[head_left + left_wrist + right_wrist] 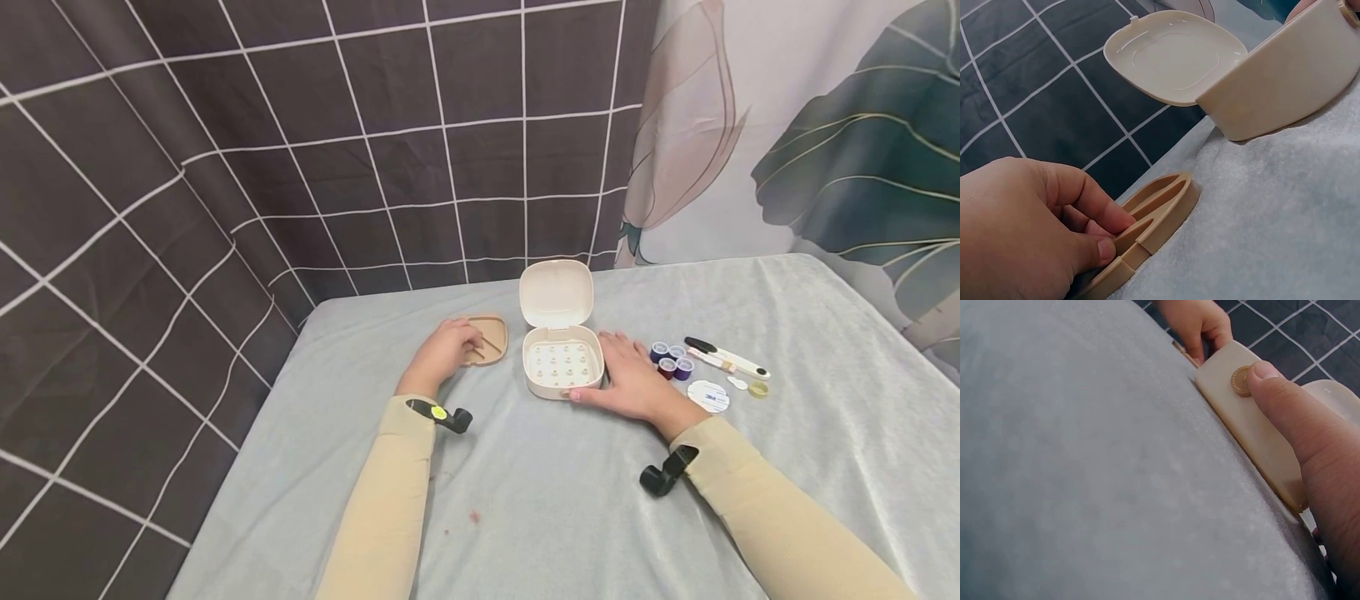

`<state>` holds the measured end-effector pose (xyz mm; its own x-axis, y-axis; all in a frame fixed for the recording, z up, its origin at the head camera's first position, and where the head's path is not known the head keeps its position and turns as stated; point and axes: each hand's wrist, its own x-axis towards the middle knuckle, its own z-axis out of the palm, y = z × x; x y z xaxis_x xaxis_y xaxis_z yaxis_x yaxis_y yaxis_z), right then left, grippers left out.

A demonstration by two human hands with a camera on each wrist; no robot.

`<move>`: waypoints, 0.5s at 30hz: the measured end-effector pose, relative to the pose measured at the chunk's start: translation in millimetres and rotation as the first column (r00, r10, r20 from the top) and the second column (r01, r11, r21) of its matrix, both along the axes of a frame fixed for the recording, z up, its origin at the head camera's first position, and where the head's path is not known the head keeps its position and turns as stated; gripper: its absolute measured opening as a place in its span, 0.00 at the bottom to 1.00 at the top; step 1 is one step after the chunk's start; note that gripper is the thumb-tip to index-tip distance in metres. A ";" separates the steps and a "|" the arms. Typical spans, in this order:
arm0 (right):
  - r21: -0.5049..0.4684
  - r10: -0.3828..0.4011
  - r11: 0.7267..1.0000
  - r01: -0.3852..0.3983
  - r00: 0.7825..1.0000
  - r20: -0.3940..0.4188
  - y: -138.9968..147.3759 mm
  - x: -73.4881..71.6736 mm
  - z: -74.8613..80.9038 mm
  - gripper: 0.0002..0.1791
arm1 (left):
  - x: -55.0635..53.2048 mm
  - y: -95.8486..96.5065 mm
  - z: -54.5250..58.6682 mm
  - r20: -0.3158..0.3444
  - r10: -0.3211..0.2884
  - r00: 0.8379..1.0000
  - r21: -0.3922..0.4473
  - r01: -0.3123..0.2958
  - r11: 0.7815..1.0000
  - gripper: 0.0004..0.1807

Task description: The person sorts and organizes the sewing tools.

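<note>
A cream hinged box (564,390) stands with its lid (557,293) raised, and a white insert with rows of small pegs lies inside. My right hand (630,375) holds the box by its right side, the thumb on the front beside a round gold-coloured button (1242,381). Left of the box, a shallow tan divided tray (1169,222) lies on the cloth. My left hand (447,348) pinches a raised divider of this tray between thumb and index finger, as the left wrist view shows. The hand hides the tray's near-left part.
Several dark thread spools (667,367) stand right of the right hand. Around them lie a black-and-white pen-like tool (738,362), a white round disc (708,397), a small white piece (737,382) and a yellowish disc (758,389). A grey-blue cloth (517,500) covers the table; curtains hang behind.
</note>
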<state>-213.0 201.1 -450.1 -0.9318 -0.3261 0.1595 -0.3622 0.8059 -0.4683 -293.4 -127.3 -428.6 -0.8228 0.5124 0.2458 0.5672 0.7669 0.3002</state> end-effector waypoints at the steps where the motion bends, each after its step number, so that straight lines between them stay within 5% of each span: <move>1: 0.001 0.002 1.000 -0.002 1.000 -0.001 -0.1 0.2 0.2 0.60 | 0.1 0.0 0.1 0.000 -0.001 1.000 -0.002 0.001 1.000 0.05; 15: 0.008 -0.003 1.000 0.003 1.000 0.003 -0.3 -0.4 -1.3 0.61 | 1.5 0.1 3.7 0.035 0.043 0.998 -0.045 -0.041 0.998 0.05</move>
